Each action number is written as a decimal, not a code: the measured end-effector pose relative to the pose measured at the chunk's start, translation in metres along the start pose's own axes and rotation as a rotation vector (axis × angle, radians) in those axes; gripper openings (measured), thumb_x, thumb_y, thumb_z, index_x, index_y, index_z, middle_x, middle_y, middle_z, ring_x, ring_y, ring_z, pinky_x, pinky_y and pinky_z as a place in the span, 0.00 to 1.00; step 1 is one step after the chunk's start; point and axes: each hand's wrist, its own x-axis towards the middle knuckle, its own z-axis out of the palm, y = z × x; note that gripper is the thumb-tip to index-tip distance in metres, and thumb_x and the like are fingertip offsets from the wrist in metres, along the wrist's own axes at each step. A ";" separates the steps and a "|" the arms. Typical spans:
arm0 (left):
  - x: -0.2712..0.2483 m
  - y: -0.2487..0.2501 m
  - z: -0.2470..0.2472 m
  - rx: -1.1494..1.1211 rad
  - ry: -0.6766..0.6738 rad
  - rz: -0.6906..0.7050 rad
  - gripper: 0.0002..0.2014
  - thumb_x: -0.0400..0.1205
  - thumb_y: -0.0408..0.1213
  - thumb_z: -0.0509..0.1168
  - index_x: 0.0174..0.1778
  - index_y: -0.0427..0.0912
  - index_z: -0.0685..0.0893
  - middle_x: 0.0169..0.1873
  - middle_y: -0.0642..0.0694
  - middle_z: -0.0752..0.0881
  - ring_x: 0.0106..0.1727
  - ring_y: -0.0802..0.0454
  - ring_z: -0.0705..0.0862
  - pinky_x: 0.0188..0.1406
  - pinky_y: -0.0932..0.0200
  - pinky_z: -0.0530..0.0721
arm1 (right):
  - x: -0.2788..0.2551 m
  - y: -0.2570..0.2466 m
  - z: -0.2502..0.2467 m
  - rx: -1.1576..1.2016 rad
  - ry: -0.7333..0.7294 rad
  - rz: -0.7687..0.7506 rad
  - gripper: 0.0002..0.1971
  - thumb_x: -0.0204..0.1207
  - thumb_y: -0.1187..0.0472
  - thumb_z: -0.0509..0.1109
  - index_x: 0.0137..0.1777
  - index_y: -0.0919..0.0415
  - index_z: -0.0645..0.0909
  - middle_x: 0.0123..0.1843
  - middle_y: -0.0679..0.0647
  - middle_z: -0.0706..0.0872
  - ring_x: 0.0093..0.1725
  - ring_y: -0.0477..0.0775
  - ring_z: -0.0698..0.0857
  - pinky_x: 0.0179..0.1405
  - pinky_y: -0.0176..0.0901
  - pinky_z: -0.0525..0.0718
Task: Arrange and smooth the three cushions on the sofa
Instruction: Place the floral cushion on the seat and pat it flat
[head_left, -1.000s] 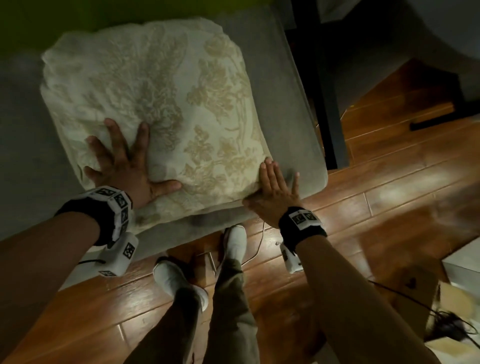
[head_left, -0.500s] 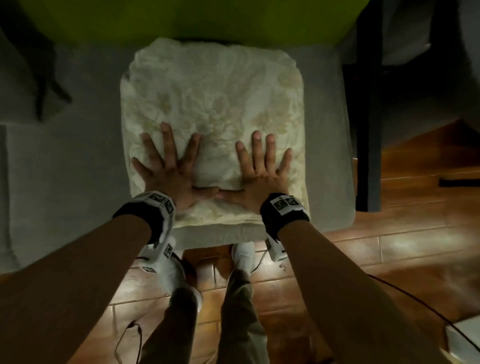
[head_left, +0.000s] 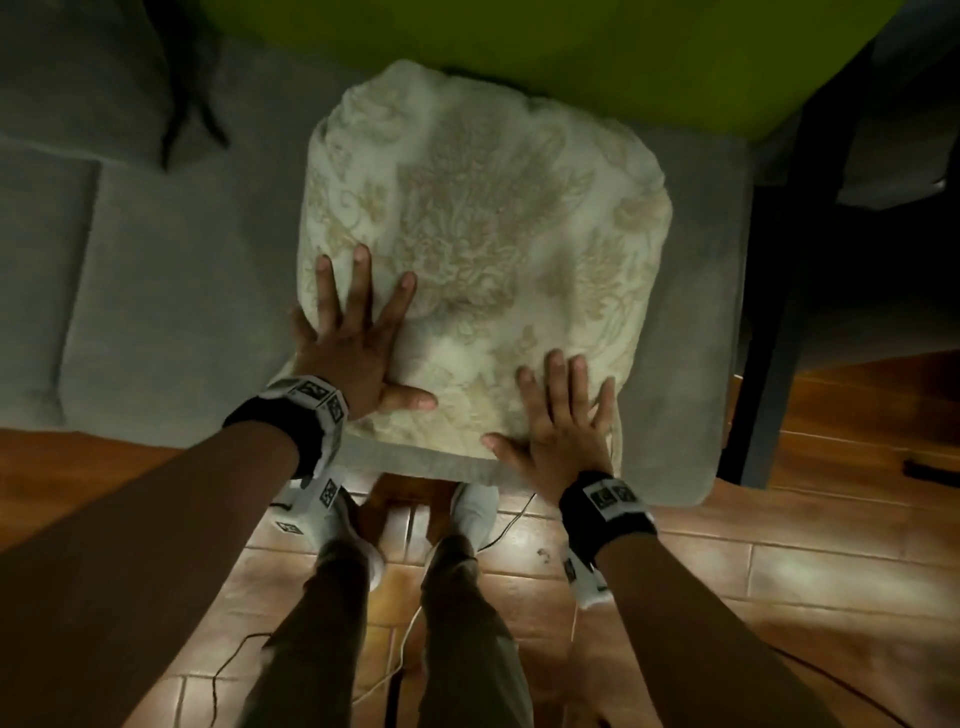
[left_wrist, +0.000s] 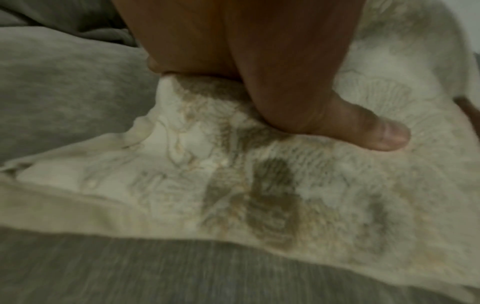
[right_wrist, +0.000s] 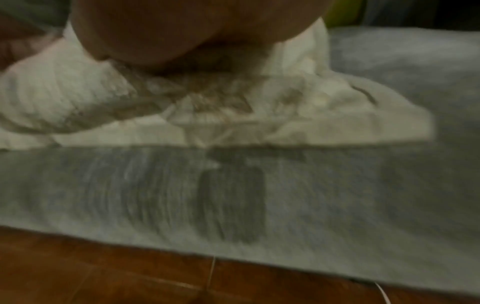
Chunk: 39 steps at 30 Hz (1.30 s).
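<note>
A cream cushion (head_left: 493, 218) with a pale gold floral pattern lies flat on the grey sofa seat (head_left: 171, 291). My left hand (head_left: 358, 338) presses flat on its near left part, fingers spread and straight. My right hand (head_left: 561, 415) presses flat on its near right corner, fingers straight and close together. In the left wrist view the palm and thumb (left_wrist: 363, 131) bear down on the cushion fabric (left_wrist: 259, 195). The right wrist view is blurred and shows my palm on the crumpled cushion edge (right_wrist: 298, 115). Only this one cushion is in view.
A green surface (head_left: 545, 47) rises behind the cushion. A dark post (head_left: 779, 291) stands at the sofa's right end. The wooden floor (head_left: 779, 571) lies below, with my legs, white shoes and thin cables on it. A dark fold (head_left: 187, 104) marks the seat's far left.
Both hands have slid apart across the cushion: the left toward its left edge, the right down to the near right corner. The cushion's far right side now looks rounder.
</note>
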 end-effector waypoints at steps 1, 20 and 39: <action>-0.002 0.000 0.003 -0.010 -0.014 -0.014 0.67 0.54 0.88 0.55 0.73 0.66 0.14 0.75 0.44 0.12 0.78 0.29 0.18 0.75 0.15 0.50 | -0.006 0.007 0.010 -0.021 -0.057 0.025 0.55 0.74 0.20 0.52 0.88 0.47 0.25 0.88 0.56 0.22 0.88 0.62 0.26 0.80 0.86 0.54; -0.027 0.000 -0.004 -0.282 0.214 -0.004 0.57 0.67 0.80 0.57 0.82 0.68 0.28 0.84 0.48 0.24 0.85 0.36 0.29 0.81 0.25 0.48 | 0.029 -0.068 -0.080 -0.076 0.103 -0.209 0.42 0.84 0.29 0.55 0.90 0.41 0.40 0.91 0.51 0.31 0.88 0.61 0.29 0.80 0.78 0.28; -0.074 -0.070 0.061 -0.752 0.242 -0.493 0.29 0.86 0.61 0.52 0.83 0.55 0.66 0.75 0.41 0.75 0.76 0.39 0.73 0.74 0.45 0.71 | 0.079 -0.067 -0.065 -0.150 -0.344 0.004 0.48 0.76 0.18 0.42 0.70 0.35 0.06 0.74 0.48 0.03 0.73 0.54 0.05 0.71 0.74 0.14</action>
